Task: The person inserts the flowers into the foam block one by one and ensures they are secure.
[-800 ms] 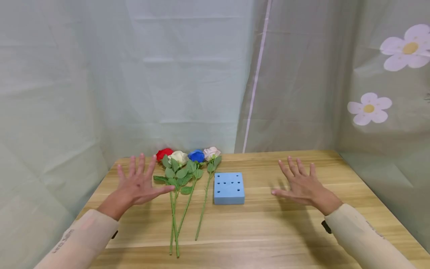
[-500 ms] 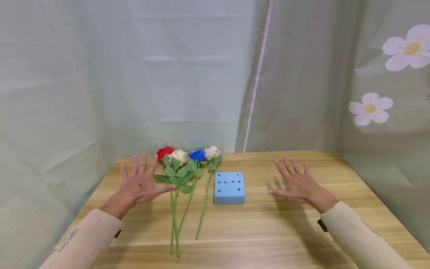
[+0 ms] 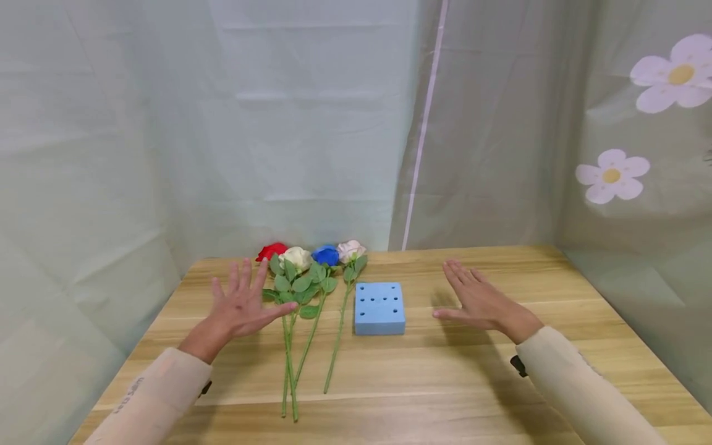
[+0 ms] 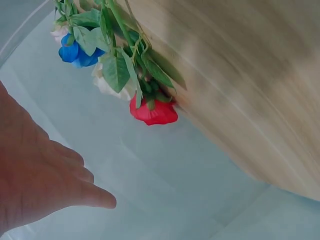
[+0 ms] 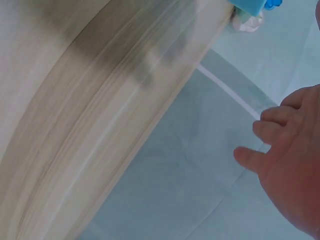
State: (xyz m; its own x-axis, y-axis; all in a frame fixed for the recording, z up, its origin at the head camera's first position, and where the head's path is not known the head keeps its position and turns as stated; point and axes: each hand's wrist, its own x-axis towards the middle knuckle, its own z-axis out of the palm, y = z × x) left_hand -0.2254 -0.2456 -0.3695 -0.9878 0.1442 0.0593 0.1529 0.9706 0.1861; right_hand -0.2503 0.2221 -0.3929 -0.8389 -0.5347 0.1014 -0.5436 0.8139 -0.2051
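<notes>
My left hand [image 3: 240, 307] hovers with spread fingers beside the roses, holding nothing. A red rose [image 3: 271, 251], a white rose [image 3: 296, 259], a blue rose [image 3: 326, 255] and a pale pink rose [image 3: 351, 250] lie with their heads toward the table's far edge and green stems toward me; some stems cross. Right of them sits a light blue block [image 3: 380, 309] with several small holes in its top. To the block's right my right hand [image 3: 483, 303] is held above the table, fingers straight and nearly together, thumb apart. In the left wrist view the red rose [image 4: 154, 111] is nearest.
The wooden table [image 3: 423, 383] has a pale cloth [image 3: 311, 123] hanging behind it and on both sides. White flower prints [image 3: 612, 176] decorate the right-hand cloth. Both forearms reach in from the near corners.
Both hands have drifted inward, the left to the right and the right to the left. The right hand's fingers have come closer together. Roses and block stay in place.
</notes>
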